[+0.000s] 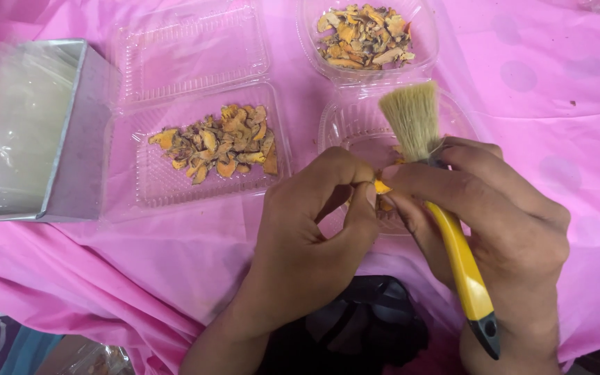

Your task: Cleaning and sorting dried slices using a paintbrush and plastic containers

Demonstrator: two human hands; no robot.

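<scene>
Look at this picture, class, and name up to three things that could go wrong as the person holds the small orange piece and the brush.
1. The small orange piece is pinched only by fingertips of the left hand and right hand; it might slip.
2. The right hand also grips the yellow-handled brush, so its hold on either may be weak.
3. The open clear container of dried pieces lies close by; a forearm could knock it.

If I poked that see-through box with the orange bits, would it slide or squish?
The clear hinged box looks thin and light, so it would probably slide on the pink cloth. Its walls likely flex. The dried orange pieces lie loose and might scatter.
</scene>
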